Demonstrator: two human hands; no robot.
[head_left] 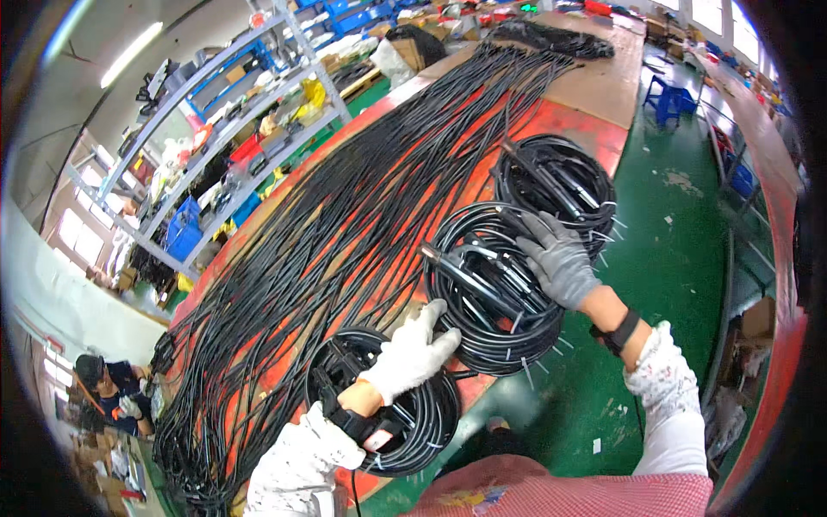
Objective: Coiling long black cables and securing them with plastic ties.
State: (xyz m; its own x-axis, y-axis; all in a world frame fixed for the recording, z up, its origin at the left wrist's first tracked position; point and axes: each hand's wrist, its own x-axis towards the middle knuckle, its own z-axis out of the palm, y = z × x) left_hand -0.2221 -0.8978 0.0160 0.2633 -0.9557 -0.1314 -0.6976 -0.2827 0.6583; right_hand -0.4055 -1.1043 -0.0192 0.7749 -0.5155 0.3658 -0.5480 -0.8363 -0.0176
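My left hand (413,355), in a white glove, reaches over a near coil of black cable (426,431). Its fingers are apart, with their tips at the left edge of the middle cable coil (504,345). In a grey glove, my right hand (556,263) lies with spread fingers on the right side of that middle coil. Thick black cylindrical connectors (461,271) and shorter cable ends rest inside the ring. White ties stick out from its rim. Behind it sits a third black coil (560,172), also with ties.
Long loose black cables (319,241) run in a wide bundle along the red-topped table (594,129). A metal shelf (250,121) full of goods stands at the left. Another person (112,392) is at the lower left. A blue stool (668,102) stands on the green floor (663,224).
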